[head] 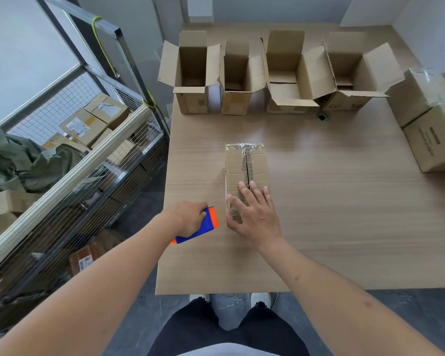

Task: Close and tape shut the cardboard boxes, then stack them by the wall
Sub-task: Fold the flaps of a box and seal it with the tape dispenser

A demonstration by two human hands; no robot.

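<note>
On the wooden counter (319,201), the right grip (254,214) rests open on the taped brown cardboard box (246,165); the left grip (188,217) clutches a blue-and-orange tape tool (203,227). Next, probably stacking.

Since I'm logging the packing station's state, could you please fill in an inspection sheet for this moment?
Surface: wooden table, mostly bare.
Job's things: closed box at centre, tape across its top; four open boxes along the far edge; two stacked boxes at right.
Clutter: small dark object near the open boxes.
Grippers: left hand holds the blue-orange tool; right hand lies flat on the closed box.
Cables: nothing seen.
Surroundings: wire cage cart with parcels at left.
</note>
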